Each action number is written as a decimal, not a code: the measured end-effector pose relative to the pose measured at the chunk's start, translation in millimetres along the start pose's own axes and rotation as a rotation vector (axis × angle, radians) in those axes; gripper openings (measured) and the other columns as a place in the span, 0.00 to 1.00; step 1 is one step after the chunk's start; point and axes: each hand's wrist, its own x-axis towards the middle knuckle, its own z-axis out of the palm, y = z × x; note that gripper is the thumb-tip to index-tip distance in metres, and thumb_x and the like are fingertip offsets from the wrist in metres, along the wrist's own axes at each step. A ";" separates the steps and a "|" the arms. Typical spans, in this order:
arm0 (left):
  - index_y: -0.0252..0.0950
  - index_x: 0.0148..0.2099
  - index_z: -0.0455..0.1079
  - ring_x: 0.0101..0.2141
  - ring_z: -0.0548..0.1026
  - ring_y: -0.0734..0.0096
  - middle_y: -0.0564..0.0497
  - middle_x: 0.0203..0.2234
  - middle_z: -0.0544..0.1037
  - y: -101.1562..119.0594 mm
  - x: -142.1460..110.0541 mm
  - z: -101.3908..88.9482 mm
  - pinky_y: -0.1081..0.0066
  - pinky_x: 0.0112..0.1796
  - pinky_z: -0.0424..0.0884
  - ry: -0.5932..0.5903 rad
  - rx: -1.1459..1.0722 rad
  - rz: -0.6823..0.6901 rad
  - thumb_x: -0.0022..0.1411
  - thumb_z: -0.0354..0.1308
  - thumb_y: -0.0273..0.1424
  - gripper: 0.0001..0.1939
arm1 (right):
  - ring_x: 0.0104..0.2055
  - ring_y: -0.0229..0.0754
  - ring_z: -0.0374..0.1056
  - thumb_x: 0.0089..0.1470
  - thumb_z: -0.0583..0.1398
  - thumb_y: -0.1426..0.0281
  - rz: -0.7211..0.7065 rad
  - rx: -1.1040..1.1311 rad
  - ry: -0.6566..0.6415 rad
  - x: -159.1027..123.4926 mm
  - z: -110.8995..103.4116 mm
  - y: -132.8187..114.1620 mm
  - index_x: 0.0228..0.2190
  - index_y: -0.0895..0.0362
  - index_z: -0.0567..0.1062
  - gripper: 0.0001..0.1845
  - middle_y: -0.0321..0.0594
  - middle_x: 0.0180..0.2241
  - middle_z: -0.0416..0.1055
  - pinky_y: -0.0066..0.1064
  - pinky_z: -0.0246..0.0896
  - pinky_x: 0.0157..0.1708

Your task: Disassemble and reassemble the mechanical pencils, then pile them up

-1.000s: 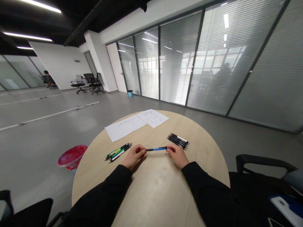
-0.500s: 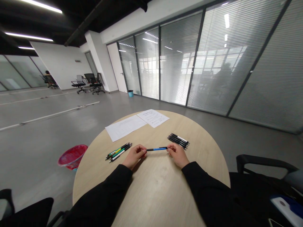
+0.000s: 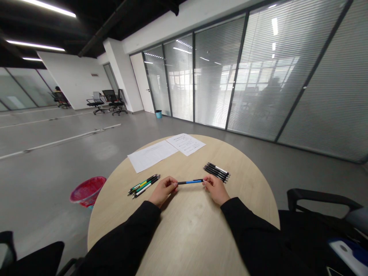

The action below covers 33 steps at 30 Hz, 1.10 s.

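Between my two hands lies a blue and black pen [image 3: 189, 182], held level just over the table. My left hand [image 3: 163, 190] pinches its dark left end between thumb and fingers. At the other end, my right hand [image 3: 216, 189] grips the pen's right tip, by the clip. Left of my left hand is a loose group of pens [image 3: 143, 185] in green, yellow, white and black. Just beyond my right hand, several mostly black pens [image 3: 217, 171] lie side by side in a row, one with a white barrel.
Two printed paper sheets [image 3: 153, 155] lie at the far side of the round wooden table [image 3: 189, 237]. A red-lined bin [image 3: 87, 189] stands on the floor to the left. Black chairs flank me, one with an armrest [image 3: 319, 194] at the right.
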 end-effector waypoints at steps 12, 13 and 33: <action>0.34 0.32 0.67 0.22 0.67 0.76 0.56 0.20 0.72 0.4 0.1 0.4 0.75 0.26 0.60 0.012 0.016 0.004 0.52 0.66 0.41 0.17 | 0.24 0.37 0.67 0.52 0.58 0.67 0.013 0.043 -0.016 0.6 0.5 1.2 0.34 0.58 0.74 0.09 0.38 0.27 0.74 0.28 0.63 0.26; 0.34 0.32 0.67 0.22 0.67 0.76 0.56 0.20 0.72 0.2 0.2 0.3 0.75 0.26 0.60 0.016 0.017 0.005 0.52 0.66 0.41 0.16 | 0.24 0.37 0.67 0.52 0.58 0.67 0.014 0.043 -0.019 0.5 0.2 0.7 0.34 0.58 0.74 0.09 0.38 0.27 0.74 0.28 0.63 0.26; 0.34 0.31 0.67 0.22 0.67 0.76 0.55 0.20 0.72 -1.2 0.0 0.3 0.75 0.26 0.61 0.041 0.038 0.007 0.51 0.67 0.43 0.18 | 0.23 0.36 0.67 0.55 0.57 0.63 -0.012 0.053 -0.051 -1.2 -2.6 -4.9 0.33 0.58 0.72 0.11 0.38 0.25 0.74 0.28 0.63 0.25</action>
